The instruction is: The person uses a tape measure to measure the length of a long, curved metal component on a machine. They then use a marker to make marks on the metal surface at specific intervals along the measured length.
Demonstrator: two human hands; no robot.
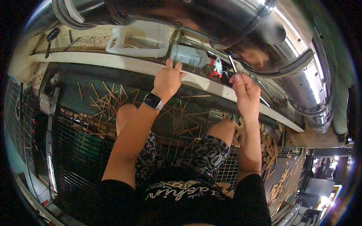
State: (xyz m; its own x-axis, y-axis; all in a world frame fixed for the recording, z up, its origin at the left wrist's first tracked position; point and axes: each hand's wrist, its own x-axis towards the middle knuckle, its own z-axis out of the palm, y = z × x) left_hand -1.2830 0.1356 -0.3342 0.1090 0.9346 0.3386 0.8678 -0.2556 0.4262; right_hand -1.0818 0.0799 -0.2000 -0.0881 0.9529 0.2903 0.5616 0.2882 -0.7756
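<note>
My right hand (246, 90) is closed, thumb and fingers pinching a slim, shiny metal tool (231, 64) that points up toward the machine; its exact kind does not show. My left hand (168, 81) is at the pale ledge (139, 64), its fingers bent and the thumb out to the right. What those fingers grip, if anything, is hidden. Just beyond it a clear spray bottle (188, 55) lies on its side, its red and white trigger head (217, 67) toward my right hand.
Large shiny metal cylinders (181, 17) span the far side. A cut-open translucent jug (145, 39) stands behind the ledge, with a black-handled tool (52, 35) farther left. Thin wooden sticks (107, 100) lie scattered below, near my knees. Many flat wood pieces (269, 150) are heaped at right.
</note>
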